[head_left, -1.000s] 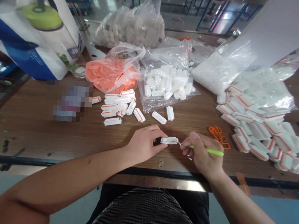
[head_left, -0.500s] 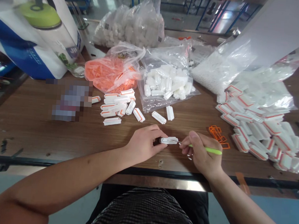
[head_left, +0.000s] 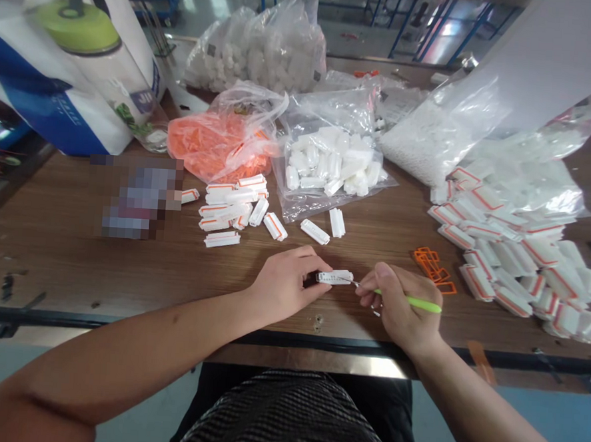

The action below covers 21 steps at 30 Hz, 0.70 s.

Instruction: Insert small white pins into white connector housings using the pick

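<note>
Barely anything has moved since the earlier frame: the right hand (head_left: 403, 307) and its slim tool (head_left: 424, 305) show at most a tiny shift, while the left hand (head_left: 286, 282) keeps its place over the counter (head_left: 162, 273). Thumb and fingers of the left hand pinch one end of a small oblong white plastic piece (head_left: 336, 277), its upward face dotted with fine dark marks too small to make out. The piece lies between the two hands, in front of the person, its free end pointing right. The right hand's fingers are pinched together on the tool, which has a smooth lime-green handle and a thin, needle-like tip reaching to the piece's dotted face. Tiny white bits (head_left: 376, 312) lie beside those fingers.

Streaky brown wood grain covers the counter, and a dark strip (head_left: 133, 324) runs along its near edge. Beyond the left hand, a loose cluster (head_left: 231, 207) of blocky white pieces shows orange edging on several; a larger heap (head_left: 533, 262) of similar shapes spreads at the right. Thin, angular orange frames (head_left: 433, 269) overlap near the right hand. Crinkled and glossy, a clear bag (head_left: 329, 110) holds smooth white blocks, and next to it a filmy bag (head_left: 247, 98) bulges with orange parts. At the far left stands a transparent bottle with a rounded green lid (head_left: 79, 31)
</note>
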Each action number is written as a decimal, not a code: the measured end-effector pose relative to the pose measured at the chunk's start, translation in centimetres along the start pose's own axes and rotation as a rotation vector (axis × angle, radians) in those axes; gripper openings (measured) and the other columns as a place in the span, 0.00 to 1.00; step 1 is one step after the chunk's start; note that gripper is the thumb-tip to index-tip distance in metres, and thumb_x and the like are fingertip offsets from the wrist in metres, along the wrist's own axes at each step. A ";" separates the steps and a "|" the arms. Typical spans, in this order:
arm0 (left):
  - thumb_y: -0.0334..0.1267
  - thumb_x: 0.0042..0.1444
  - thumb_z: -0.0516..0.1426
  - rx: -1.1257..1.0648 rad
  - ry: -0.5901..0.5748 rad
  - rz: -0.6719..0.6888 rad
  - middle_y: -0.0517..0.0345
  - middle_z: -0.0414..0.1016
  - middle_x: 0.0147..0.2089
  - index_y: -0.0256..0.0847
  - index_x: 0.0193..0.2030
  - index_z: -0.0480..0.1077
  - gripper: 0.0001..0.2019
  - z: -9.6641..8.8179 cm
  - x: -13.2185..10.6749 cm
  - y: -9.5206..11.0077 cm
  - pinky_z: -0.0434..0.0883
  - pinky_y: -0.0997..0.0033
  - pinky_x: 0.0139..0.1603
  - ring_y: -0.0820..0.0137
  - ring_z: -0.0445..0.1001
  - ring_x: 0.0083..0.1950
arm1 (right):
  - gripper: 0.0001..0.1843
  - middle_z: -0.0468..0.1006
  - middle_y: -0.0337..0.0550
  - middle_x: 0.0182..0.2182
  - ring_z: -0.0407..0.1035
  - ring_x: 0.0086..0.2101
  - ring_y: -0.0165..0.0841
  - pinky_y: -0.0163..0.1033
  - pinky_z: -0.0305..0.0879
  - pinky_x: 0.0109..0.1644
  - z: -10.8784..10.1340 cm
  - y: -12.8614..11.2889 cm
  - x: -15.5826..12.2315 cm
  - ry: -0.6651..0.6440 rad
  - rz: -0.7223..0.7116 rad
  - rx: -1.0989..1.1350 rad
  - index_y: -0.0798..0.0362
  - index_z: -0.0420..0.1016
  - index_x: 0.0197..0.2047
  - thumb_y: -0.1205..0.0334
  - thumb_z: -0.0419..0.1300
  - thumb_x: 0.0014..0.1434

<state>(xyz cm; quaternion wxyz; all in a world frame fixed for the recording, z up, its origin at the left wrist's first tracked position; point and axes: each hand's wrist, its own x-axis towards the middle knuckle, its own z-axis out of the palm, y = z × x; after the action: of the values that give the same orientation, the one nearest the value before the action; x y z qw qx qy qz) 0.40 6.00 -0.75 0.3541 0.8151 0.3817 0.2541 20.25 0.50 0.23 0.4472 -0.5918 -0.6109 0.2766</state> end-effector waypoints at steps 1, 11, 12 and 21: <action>0.35 0.55 0.63 0.001 0.000 0.001 0.62 0.71 0.34 0.43 0.41 0.76 0.07 0.0 0.0 0.0 0.65 0.73 0.33 0.75 0.68 0.31 | 0.25 0.76 0.38 0.19 0.69 0.17 0.24 0.31 0.65 0.22 0.0 0.0 0.0 -0.003 -0.001 -0.002 0.52 0.75 0.22 0.58 0.50 0.69; 0.38 0.55 0.63 0.025 0.022 0.037 0.60 0.73 0.36 0.41 0.42 0.76 0.08 0.2 0.0 0.2 0.66 0.73 0.33 0.75 0.69 0.31 | 0.26 0.74 0.37 0.16 0.67 0.15 0.24 0.31 0.63 0.21 0.1 -0.6 0.9 -0.044 0.073 0.025 0.53 0.73 0.19 0.55 0.51 0.67; 0.39 0.56 0.63 0.031 0.017 0.033 0.61 0.73 0.36 0.41 0.42 0.76 0.08 0.2 0.0 0.3 0.66 0.74 0.33 0.75 0.69 0.31 | 0.26 0.74 0.37 0.16 0.67 0.15 0.25 0.31 0.63 0.20 0.1 -0.6 0.9 -0.053 0.074 0.027 0.53 0.73 0.19 0.54 0.51 0.67; 0.39 0.58 0.61 0.043 0.020 0.011 0.61 0.73 0.35 0.43 0.42 0.77 0.07 0.3 0.1 0.5 0.66 0.74 0.31 0.75 0.68 0.30 | 0.26 0.77 0.39 0.20 0.68 0.16 0.25 0.30 0.64 0.19 0.2 0.0 0.3 0.017 0.060 0.110 0.52 0.75 0.21 0.54 0.51 0.68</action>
<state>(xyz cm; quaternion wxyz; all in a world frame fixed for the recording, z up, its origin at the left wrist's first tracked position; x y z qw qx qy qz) 0.91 5.72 -0.54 0.3314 0.8220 0.3860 0.2559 20.08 0.78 0.22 0.4756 -0.5867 -0.5729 0.3183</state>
